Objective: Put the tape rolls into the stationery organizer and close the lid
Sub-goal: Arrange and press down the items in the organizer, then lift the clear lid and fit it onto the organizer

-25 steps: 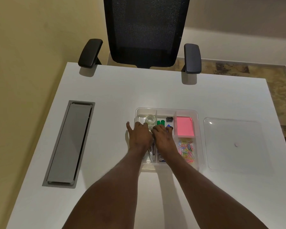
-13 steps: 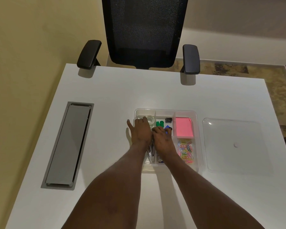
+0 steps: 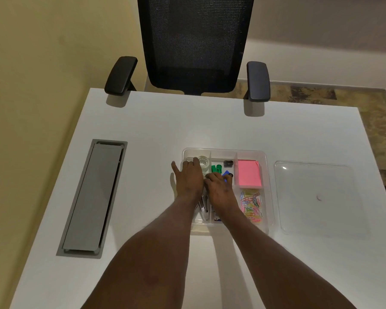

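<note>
A clear plastic stationery organizer (image 3: 250,152) sits mid-table, lid off. A clear tape roll (image 3: 202,162) lies in its far-left compartment. My left hand (image 3: 188,178) rests flat over that compartment, fingers spread, thumb out over the table, fingertips beside the roll. My right hand (image 3: 218,189) lies over the middle compartment, fingers curled down among the small items; what it touches is hidden. The clear lid (image 3: 314,197) lies flat on the table to the right of the organizer.
The organizer also holds pink sticky notes (image 3: 249,173), coloured paper clips (image 3: 252,205), green clips (image 3: 216,168) and a stapler (image 3: 204,208). A grey cable hatch (image 3: 91,197) is set in the table's left side. A black office chair (image 3: 196,43) stands at the far edge.
Both hands have barely shifted inside the organizer; my left hand slid slightly toward the tape roll. The view has tilted a little.
</note>
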Demonstrator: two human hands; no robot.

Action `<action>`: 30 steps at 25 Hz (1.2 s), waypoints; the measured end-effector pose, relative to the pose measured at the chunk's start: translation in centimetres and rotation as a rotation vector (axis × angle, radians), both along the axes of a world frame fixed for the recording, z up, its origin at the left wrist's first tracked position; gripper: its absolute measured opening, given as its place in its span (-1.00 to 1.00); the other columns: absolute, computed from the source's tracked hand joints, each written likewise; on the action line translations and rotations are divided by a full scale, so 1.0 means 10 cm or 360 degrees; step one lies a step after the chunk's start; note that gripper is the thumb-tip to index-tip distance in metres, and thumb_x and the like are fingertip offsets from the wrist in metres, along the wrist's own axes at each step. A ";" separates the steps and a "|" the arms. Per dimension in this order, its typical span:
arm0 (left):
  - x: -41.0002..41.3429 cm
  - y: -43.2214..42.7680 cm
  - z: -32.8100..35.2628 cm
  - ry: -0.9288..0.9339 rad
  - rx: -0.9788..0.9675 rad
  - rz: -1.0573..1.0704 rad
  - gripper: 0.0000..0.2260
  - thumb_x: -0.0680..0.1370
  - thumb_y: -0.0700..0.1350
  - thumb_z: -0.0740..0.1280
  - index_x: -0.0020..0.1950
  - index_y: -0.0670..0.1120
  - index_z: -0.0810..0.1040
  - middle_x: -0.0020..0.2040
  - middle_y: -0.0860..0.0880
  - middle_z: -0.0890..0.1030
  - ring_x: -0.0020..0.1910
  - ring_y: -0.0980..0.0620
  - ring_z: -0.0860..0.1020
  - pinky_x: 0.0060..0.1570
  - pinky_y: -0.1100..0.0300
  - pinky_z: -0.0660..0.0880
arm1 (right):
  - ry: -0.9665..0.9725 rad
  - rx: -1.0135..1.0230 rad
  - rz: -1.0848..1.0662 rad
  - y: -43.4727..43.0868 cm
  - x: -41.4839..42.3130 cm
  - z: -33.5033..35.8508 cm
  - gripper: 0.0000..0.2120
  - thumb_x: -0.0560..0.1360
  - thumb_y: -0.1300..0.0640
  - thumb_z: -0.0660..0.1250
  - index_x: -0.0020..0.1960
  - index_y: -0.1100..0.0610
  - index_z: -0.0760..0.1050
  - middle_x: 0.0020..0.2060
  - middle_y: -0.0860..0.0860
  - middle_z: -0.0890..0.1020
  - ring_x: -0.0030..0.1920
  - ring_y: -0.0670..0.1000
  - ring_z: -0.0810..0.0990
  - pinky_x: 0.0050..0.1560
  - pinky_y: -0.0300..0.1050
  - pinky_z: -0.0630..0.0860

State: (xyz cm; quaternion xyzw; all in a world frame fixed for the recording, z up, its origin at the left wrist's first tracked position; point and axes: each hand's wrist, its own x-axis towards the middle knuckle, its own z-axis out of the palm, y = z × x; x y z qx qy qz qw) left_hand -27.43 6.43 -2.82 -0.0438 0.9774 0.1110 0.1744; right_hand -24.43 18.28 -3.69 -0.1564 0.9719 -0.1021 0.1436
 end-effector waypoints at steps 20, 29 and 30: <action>0.94 -0.25 0.04 0.0202 0.0088 0.0087 -0.32 0.71 0.01 0.26 0.74 -0.11 0.01 0.75 -0.12 0.05 0.75 -0.07 0.05 0.70 -0.16 0.04 | 0.0337 -0.0028 -0.0448 0.72 0.69 0.24 -0.62 0.60 0.13 0.35 0.38 0.20 0.48 0.33 0.16 0.56 0.37 0.18 0.52 0.38 0.15 0.46; 1.51 0.08 0.41 0.0403 0.0045 0.0019 -0.47 0.70 -0.13 0.15 0.70 -0.12 0.23 0.69 -0.13 0.26 0.67 -0.07 0.29 0.59 -0.18 0.24 | 0.0531 0.0366 -0.0450 1.21 1.45 0.52 -0.72 0.63 0.13 0.24 0.25 0.20 0.58 0.21 0.15 0.62 0.22 0.19 0.60 0.11 0.09 0.50; 1.56 0.15 0.47 0.0436 0.0043 -0.0002 -0.48 0.70 -0.14 0.16 0.68 -0.12 0.25 0.68 -0.13 0.29 0.66 -0.08 0.32 0.58 -0.18 0.25 | 0.0530 0.0331 -0.0501 1.27 1.53 0.55 -0.71 0.64 0.12 0.21 0.26 0.20 0.57 0.20 0.14 0.63 0.20 0.17 0.60 0.13 0.08 0.48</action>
